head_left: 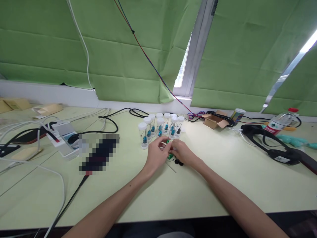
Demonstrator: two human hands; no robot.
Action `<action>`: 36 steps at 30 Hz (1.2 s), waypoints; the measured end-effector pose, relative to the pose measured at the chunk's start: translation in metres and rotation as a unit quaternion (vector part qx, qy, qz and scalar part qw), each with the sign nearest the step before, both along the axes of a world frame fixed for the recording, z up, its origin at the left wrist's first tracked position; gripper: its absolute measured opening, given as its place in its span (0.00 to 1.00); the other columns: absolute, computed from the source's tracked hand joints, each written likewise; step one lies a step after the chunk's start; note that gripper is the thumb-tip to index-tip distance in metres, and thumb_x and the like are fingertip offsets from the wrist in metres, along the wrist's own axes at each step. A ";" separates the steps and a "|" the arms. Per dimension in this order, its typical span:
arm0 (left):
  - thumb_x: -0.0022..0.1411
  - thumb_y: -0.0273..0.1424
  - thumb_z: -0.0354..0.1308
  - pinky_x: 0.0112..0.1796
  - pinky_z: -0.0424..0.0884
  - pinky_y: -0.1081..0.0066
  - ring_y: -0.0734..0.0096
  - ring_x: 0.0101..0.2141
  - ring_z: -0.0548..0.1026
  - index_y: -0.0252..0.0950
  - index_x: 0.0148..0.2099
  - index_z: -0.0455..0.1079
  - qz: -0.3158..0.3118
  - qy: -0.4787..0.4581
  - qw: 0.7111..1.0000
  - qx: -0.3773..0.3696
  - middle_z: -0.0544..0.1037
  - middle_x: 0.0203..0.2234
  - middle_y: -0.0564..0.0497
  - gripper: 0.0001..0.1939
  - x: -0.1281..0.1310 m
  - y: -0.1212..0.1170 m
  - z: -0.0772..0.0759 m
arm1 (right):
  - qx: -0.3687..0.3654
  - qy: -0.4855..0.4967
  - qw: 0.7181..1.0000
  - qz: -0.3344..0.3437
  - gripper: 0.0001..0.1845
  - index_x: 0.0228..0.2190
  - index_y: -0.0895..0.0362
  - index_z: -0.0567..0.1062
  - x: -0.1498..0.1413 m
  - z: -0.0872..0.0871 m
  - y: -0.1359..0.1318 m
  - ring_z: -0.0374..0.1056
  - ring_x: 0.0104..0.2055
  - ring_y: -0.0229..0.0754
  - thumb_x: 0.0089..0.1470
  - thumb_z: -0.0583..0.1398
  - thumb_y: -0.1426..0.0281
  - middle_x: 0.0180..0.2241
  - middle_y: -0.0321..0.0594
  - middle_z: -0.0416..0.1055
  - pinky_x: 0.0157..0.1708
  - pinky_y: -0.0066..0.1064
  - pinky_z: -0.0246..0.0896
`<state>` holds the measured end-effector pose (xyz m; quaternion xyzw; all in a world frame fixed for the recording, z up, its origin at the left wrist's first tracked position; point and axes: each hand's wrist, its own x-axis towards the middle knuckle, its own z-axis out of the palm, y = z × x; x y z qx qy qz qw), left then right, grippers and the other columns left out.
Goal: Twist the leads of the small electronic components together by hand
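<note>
At the middle of the table my left hand (156, 152) and my right hand (183, 152) meet, fingertips closed together in a pinch. A small green part (168, 141) on a thin upright rod shows between them; the fingers hide most of it. More green pieces (170, 156) lie under the hands. Beside my right hand are small black round pieces (176, 161). A thin rod (171, 167) lies flat on the table in front. Just behind my hands stand several clear tubes (144, 135) with white lids, holding blue parts on thin rods.
To the left are a dark pixelated device (101, 153) on a cable, a white power strip (64, 140) and tangled cables. A small cardboard box (213, 121), a can (237, 116), a black headset (279, 153) and a red-capped bottle (281, 122) stand at the right.
</note>
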<state>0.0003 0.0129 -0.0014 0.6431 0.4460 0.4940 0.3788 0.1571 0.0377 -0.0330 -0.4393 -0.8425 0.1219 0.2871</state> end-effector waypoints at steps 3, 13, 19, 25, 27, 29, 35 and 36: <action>0.57 0.36 0.58 0.25 0.70 0.73 0.74 0.23 0.72 0.36 0.40 0.72 -0.004 0.001 1.000 0.000 0.77 0.31 0.49 0.11 -0.001 0.000 -0.001 | 0.003 0.001 1.000 0.009 0.10 0.25 0.58 0.74 0.000 0.002 -0.001 0.64 0.36 0.43 0.53 0.59 0.82 0.29 0.40 0.69 0.37 0.32 0.59; 0.57 0.38 0.59 0.25 0.71 0.71 0.74 0.20 0.73 0.35 0.40 0.70 -0.051 -0.059 0.997 -0.027 0.74 0.30 0.51 0.12 0.000 0.005 -0.009 | 0.042 0.074 0.996 -0.005 0.09 0.26 0.57 0.70 0.001 0.007 -0.006 0.63 0.35 0.42 0.56 0.58 0.80 0.30 0.39 0.67 0.37 0.32 0.60; 0.55 0.39 0.61 0.26 0.71 0.70 0.74 0.20 0.73 0.34 0.39 0.69 -0.072 -0.092 0.990 -0.075 0.74 0.26 0.51 0.14 -0.001 0.006 -0.008 | 0.088 0.146 0.985 -0.035 0.07 0.28 0.55 0.70 0.001 0.012 -0.011 0.65 0.35 0.42 0.58 0.57 0.75 0.31 0.39 0.67 0.36 0.33 0.60; 0.53 0.38 0.63 0.27 0.72 0.68 0.72 0.20 0.73 0.33 0.38 0.70 -0.083 -0.127 0.982 -0.116 0.73 0.22 0.53 0.14 0.000 0.005 -0.004 | 0.103 0.215 0.969 -0.070 0.06 0.29 0.55 0.70 -0.001 0.016 -0.014 0.65 0.34 0.41 0.59 0.56 0.73 0.32 0.39 0.68 0.36 0.33 0.63; 0.53 0.38 0.63 0.28 0.72 0.67 0.72 0.20 0.73 0.33 0.38 0.70 -0.082 -0.130 0.981 -0.122 0.73 0.22 0.52 0.14 0.000 0.005 -0.004 | 0.106 0.231 0.964 -0.075 0.06 0.29 0.55 0.70 -0.002 0.017 -0.015 0.66 0.34 0.41 0.59 0.56 0.72 0.31 0.39 0.68 0.36 0.34 0.64; 0.52 0.38 0.64 0.28 0.73 0.67 0.72 0.20 0.73 0.33 0.38 0.70 -0.083 -0.133 0.980 -0.125 0.73 0.23 0.52 0.15 0.000 0.005 -0.004 | 0.109 0.243 0.961 -0.077 0.06 0.30 0.55 0.70 -0.003 0.018 -0.016 0.66 0.34 0.41 0.59 0.56 0.71 0.31 0.39 0.68 0.36 0.34 0.65; 0.53 0.39 0.64 0.28 0.74 0.68 0.73 0.21 0.74 0.33 0.38 0.72 -0.086 -0.123 0.980 -0.127 0.75 0.28 0.49 0.15 0.001 0.002 -0.002 | 0.107 0.260 0.957 -0.066 0.06 0.29 0.55 0.70 -0.006 0.019 -0.021 0.66 0.34 0.40 0.59 0.56 0.71 0.31 0.39 0.67 0.35 0.33 0.66; 0.53 0.39 0.64 0.29 0.74 0.67 0.74 0.21 0.74 0.33 0.38 0.72 -0.089 -0.125 0.980 -0.128 0.76 0.30 0.48 0.15 0.001 0.002 -0.002 | 0.106 0.261 0.957 -0.065 0.06 0.29 0.55 0.70 -0.006 0.019 -0.021 0.66 0.34 0.40 0.59 0.56 0.71 0.31 0.39 0.67 0.34 0.33 0.66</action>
